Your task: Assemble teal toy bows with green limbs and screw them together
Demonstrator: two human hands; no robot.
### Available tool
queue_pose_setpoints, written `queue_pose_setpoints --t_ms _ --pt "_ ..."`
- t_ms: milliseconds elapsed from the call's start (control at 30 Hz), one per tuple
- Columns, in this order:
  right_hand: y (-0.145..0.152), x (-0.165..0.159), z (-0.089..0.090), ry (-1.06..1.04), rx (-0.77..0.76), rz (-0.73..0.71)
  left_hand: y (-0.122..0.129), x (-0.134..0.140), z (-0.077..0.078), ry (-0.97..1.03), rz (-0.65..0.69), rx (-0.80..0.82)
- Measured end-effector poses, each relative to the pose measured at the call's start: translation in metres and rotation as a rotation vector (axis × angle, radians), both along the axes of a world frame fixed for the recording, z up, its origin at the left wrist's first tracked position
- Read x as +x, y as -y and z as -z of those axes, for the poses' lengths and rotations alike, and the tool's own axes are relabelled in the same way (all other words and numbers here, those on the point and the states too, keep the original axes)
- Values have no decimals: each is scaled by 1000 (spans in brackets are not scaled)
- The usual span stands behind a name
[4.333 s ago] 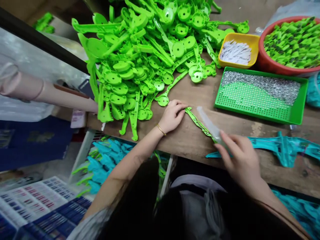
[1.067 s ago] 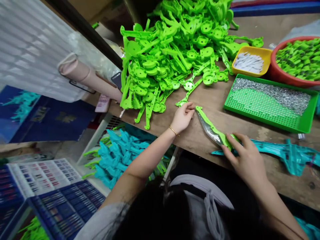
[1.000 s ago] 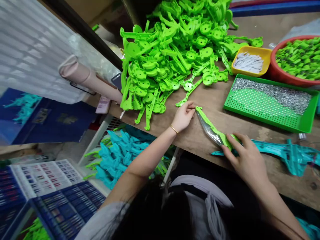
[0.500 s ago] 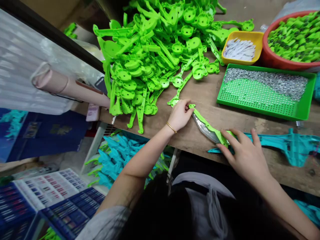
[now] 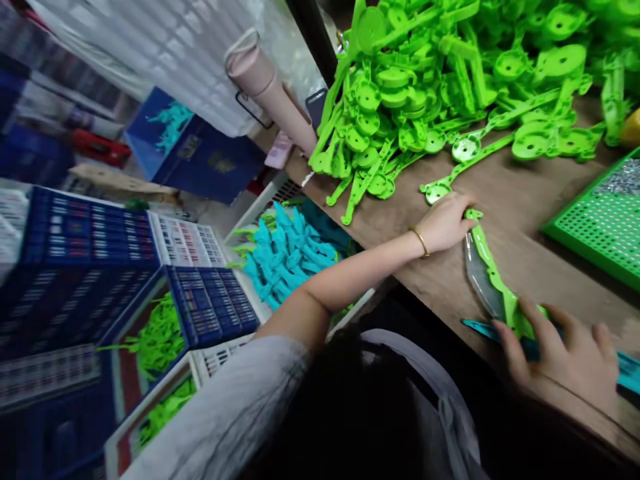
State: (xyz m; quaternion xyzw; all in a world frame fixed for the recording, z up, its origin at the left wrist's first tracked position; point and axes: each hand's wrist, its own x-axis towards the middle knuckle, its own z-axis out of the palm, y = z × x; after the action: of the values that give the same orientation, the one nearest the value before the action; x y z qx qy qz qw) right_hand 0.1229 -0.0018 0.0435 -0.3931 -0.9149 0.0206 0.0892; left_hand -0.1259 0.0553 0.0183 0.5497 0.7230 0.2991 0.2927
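A bright green plastic part (image 5: pixel 493 277) with a curved clear plastic blade-like piece (image 5: pixel 481 280) along its side lies slantwise over the worktable. My left hand (image 5: pixel 447 223), a bracelet at its wrist, pinches the far narrow end. At the near, wider end, the thumb and forefinger of my right hand (image 5: pixel 565 363) grip the part; its other fingers are spread. Beneath that hand is a long turquoise plastic part (image 5: pixel 629 373), partly covered. Just beyond my left hand rests a green arm-like piece with a round end (image 5: pixel 437 192).
A large heap of green plastic parts (image 5: pixel 400 100) covers the far side of the table. To the right stands a green perforated tray (image 5: pixel 605 233) with small metal pieces. A pink bottle (image 5: pixel 273 93) leans at the left. Below are a crate of turquoise parts (image 5: pixel 285 257) and blue crates (image 5: pixel 213 300).
My view has swung left, so the table things appear farther right and more crates show. Both hands keep hold of the green part, with little change between them.
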Motion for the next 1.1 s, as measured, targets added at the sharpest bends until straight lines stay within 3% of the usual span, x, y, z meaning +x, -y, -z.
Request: queue_pose_setpoints --t_ms 200,300,433,600,767,967,1100 --pt "2 6 19 -158 8 -17 3 0 2 459 -120 -8" --pt "4 11 22 -197 -40 13 17 13 3 854 -293 4" --pt "4 10 12 -130 -56 27 43 35 1 1112 -193 -149" --pt "-20 -16 -2 -16 -205 39 57 43 -5 1076 -232 -157" --pt "-37 -40 2 36 -251 -16 58 42 -15 1044 -268 -194" --pt "-38 -42 7 4 -347 -86 60 46 -14 1078 -359 -201" --pt "-37 -36 10 -75 -315 -85 49 24 -20 1030 -335 -262"
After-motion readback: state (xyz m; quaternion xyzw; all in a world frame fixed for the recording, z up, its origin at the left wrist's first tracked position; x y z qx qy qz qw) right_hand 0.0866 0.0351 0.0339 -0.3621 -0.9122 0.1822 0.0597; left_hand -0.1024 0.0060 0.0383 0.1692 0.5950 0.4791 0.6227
